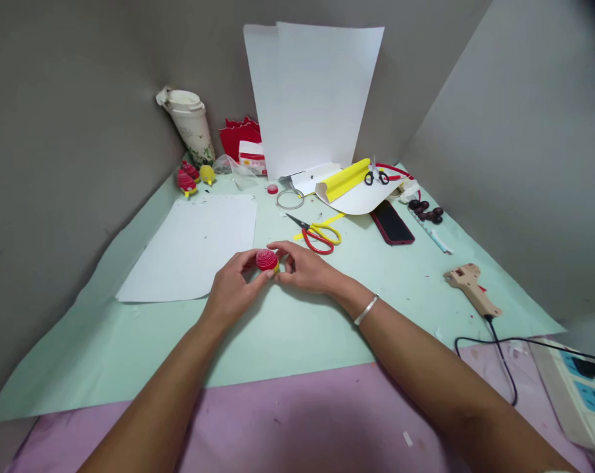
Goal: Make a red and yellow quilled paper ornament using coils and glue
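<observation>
A small round red ornament point(266, 259), ringed with fine white lines, has a yellow band at its lower right. Its kind is not clear; it resembles a little lantern. My left hand point(232, 286) grips it from the left between thumb and fingers. From the right, my right hand point(303, 266) pinches the yellow side with curled fingers; its fingertips are partly hidden behind the ornament. Just beyond my right hand lie scissors point(319, 235) with one red and one yellow handle. A white paper sheet point(193, 246) lies left of my left hand.
Similar red ornaments point(186, 182) and a yellow one point(207, 174) stand near a white cup point(191, 125). Rolled yellow paper point(347, 179), small scissors point(376, 176) and a phone point(393, 222) lie at back right. A glue gun point(473, 289) trails its cord toward a power strip point(573, 394).
</observation>
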The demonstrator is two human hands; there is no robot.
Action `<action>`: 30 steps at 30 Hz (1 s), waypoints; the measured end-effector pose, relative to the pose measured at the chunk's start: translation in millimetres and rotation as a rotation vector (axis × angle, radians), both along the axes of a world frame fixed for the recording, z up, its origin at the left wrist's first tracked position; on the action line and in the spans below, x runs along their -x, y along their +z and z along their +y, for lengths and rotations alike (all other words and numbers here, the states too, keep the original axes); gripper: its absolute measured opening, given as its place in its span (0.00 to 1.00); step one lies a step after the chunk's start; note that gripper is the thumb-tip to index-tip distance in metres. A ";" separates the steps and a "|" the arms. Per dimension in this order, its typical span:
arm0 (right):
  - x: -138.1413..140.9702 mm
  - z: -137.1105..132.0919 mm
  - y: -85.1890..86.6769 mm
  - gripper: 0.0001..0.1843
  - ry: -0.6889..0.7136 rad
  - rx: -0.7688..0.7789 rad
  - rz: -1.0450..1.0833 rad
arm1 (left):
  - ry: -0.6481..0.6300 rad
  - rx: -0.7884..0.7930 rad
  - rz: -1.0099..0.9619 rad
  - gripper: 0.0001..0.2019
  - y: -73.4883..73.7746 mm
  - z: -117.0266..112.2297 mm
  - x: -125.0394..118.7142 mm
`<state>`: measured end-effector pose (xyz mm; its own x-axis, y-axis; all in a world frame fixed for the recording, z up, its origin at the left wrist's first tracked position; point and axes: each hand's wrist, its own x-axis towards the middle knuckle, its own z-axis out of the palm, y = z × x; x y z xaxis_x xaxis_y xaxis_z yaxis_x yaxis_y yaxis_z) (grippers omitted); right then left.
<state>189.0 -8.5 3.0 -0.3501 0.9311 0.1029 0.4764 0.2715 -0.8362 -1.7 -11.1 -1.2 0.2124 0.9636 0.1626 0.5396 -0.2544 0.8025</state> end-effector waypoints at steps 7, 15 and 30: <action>3.4 0.9 -6.5 0.29 0.006 -0.091 -0.013 | -0.016 -0.022 0.018 0.19 0.3 -1.4 0.3; 1.7 0.4 -6.6 0.29 0.050 -0.126 -0.018 | -0.035 -0.047 0.056 0.20 2.7 -4.1 1.3; -3.5 3.7 -10.4 0.35 0.074 -0.083 0.023 | -0.026 -0.007 0.051 0.20 5.2 -7.5 -1.8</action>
<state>192.5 -4.8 -7.5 -0.4144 0.8907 0.1870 0.4334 0.3738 -0.8200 0.1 -18.6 4.0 0.2456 0.9565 0.1573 0.5730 -0.2741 0.7724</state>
